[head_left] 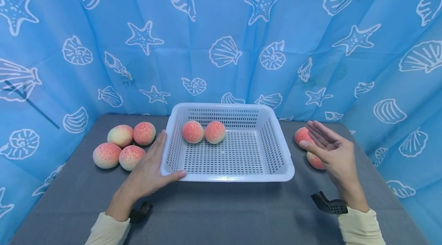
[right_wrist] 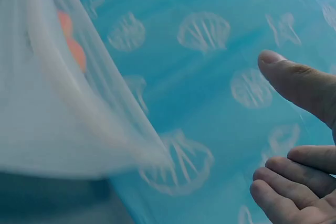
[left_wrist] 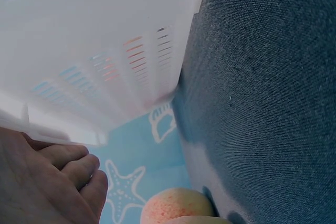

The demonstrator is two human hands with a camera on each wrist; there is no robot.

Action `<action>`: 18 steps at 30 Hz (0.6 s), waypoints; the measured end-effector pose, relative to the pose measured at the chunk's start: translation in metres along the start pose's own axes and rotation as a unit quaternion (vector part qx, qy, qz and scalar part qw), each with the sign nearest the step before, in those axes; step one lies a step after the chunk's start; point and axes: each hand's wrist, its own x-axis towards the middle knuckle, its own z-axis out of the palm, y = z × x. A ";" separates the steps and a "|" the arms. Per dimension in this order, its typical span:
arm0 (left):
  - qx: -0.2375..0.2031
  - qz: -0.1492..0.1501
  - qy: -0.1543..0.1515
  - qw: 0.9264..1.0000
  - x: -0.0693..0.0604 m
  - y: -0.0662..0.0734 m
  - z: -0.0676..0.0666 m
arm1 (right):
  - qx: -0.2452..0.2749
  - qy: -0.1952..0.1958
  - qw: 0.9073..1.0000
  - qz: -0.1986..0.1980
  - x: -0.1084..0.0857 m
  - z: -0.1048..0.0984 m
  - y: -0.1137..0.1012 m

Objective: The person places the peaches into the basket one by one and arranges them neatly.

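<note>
A white plastic basket (head_left: 224, 177) with slotted walls stands mid-table, two peaches (head_left: 215, 132) side by side in its left part. My left hand (head_left: 146, 172) grips its near left corner. The thumb lies over the front rim and the fingers run along the outside of the left wall; in the left wrist view these fingers (left_wrist: 79, 169) sit just below the rim. My right hand (head_left: 336, 158) is held off to the basket's right with fingers extended and thumb apart, holding nothing. It partly hides two more peaches (head_left: 315, 161) on the table there.
Several peaches (head_left: 107, 155) lie grouped on the grey tablecloth (head_left: 221, 214) left of the basket, close to my left hand. A blue curtain (head_left: 221, 80) with white shells and starfish rises behind the table and along both sides.
</note>
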 end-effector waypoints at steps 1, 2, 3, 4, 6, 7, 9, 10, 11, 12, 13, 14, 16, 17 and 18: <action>0.002 -0.001 0.000 1.000 0.000 0.000 0.000 | -0.008 0.016 1.000 0.008 0.001 -0.007 0.002; 0.003 -0.002 0.000 1.000 0.000 0.000 0.000 | -0.008 0.031 0.999 0.017 0.001 -0.014 0.004; 0.004 -0.003 0.001 1.000 0.000 0.000 0.000 | -0.005 0.049 0.998 0.029 0.002 -0.022 0.006; 0.005 -0.002 0.001 1.000 0.000 0.000 0.000 | -0.018 0.069 0.997 0.039 0.002 -0.029 0.008; 0.004 -0.001 0.001 1.000 0.000 0.000 0.000 | -0.031 0.102 0.993 0.059 0.003 -0.044 0.013; 0.003 0.000 0.001 1.000 0.000 0.000 0.000 | -0.035 0.115 0.990 0.069 0.003 -0.050 0.016; 0.000 0.001 0.002 1.000 0.000 -0.001 0.000 | -0.044 0.133 0.986 0.092 0.004 -0.061 0.021; -0.002 0.001 0.002 1.000 0.000 -0.002 0.000 | -0.048 0.137 0.984 0.102 0.004 -0.065 0.023; -0.005 0.002 0.002 1.000 0.000 -0.002 0.000 | -0.051 0.136 0.983 0.113 0.005 -0.069 0.025; -0.006 0.002 0.002 1.000 0.000 -0.002 0.000 | -0.063 0.132 0.981 0.126 0.005 -0.072 0.028; -0.005 0.003 0.002 1.000 0.000 -0.002 0.000 | -0.076 0.122 0.980 0.138 0.005 -0.074 0.030; -0.006 0.003 0.002 1.000 0.000 -0.003 0.001 | -0.100 0.109 0.978 0.148 0.005 -0.075 0.033; -0.007 0.004 0.003 1.000 0.000 -0.003 0.001 | -0.146 0.079 0.972 0.166 0.005 -0.078 0.038; -0.007 0.005 0.003 1.000 0.000 -0.003 0.001 | -0.171 0.062 0.968 0.173 0.005 -0.079 0.041; -0.007 0.005 0.002 1.000 0.000 -0.002 0.001 | -0.190 0.046 0.964 0.177 0.005 -0.080 0.045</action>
